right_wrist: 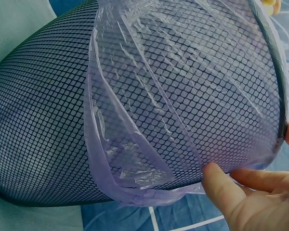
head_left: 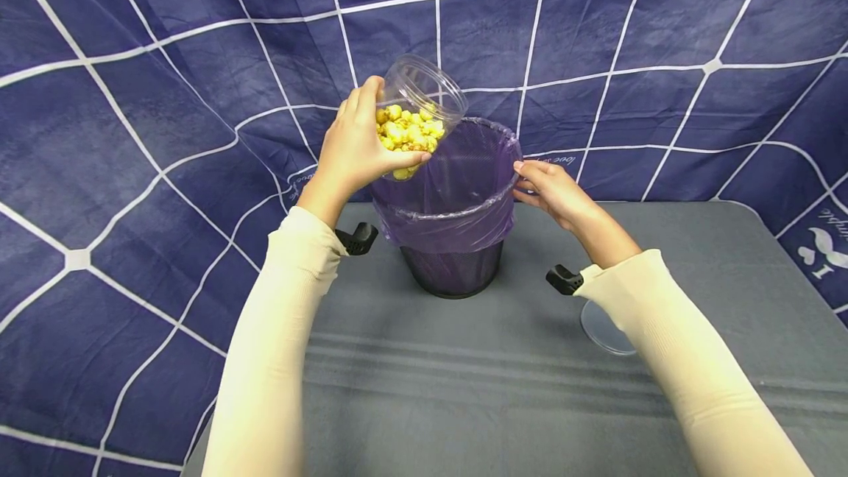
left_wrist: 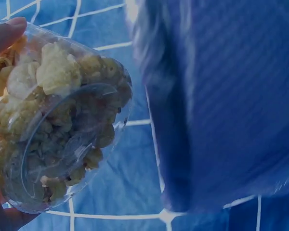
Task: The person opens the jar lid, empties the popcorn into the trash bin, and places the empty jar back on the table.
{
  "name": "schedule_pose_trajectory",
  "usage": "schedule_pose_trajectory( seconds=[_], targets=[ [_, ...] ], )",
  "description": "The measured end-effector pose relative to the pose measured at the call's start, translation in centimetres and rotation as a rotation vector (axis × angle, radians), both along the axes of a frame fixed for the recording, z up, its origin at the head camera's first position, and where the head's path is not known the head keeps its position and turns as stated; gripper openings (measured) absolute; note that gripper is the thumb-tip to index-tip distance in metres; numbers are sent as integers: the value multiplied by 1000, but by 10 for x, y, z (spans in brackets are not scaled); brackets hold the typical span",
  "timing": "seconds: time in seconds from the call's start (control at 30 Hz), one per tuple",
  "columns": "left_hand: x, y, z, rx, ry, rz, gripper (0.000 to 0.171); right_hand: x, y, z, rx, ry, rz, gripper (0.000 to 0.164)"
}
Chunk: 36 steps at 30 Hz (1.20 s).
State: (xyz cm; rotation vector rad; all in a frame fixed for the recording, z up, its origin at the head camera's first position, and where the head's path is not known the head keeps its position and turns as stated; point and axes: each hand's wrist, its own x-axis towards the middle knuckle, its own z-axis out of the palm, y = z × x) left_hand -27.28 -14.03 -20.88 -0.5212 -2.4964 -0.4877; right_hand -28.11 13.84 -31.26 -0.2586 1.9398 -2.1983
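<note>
My left hand (head_left: 354, 142) grips a clear plastic jar (head_left: 424, 83) of yellow popcorn (head_left: 407, 131), thumb on the near side and fingers round the far side. The jar is tilted, its open mouth facing up and to the right over the left rim of a black mesh trash can (head_left: 453, 274). A thin purple bag (head_left: 447, 234) lines the can and folds down over its outside. At the right rim my right hand (head_left: 553, 190) pinches the edge, with fingertips (right_wrist: 214, 173) against the outer side in the right wrist view. The left wrist view shows the jar's base.
A round clear lid (head_left: 603, 330) lies on the grey tabletop (head_left: 464, 389), partly hidden by the right sleeve. Blue cloth (head_left: 636, 43) with white grid lines hangs behind the can and down the left side.
</note>
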Motion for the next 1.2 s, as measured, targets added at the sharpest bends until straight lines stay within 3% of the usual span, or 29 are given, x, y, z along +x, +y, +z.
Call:
schedule_pose_trajectory(
  seconds=[0.27,0.47,0.77,0.97,1.2],
  targets=[
    [-7,-2,20,-236,-78,22,107,0,-1,0,-1,-3,2,48],
    [-8,-2,28,-385,-69,-13,105,1,-2,0,-13,-9,4,46],
    [-10,1,29,-556,63,-39,102,1,0,-1,-22,6,11,48],
    [-11,0,24,-676,200,-53,100,2,0,-1,-16,7,9,48],
    [-10,0,22,-760,306,-80,93,2,0,0,-22,5,5,49]
  ],
)
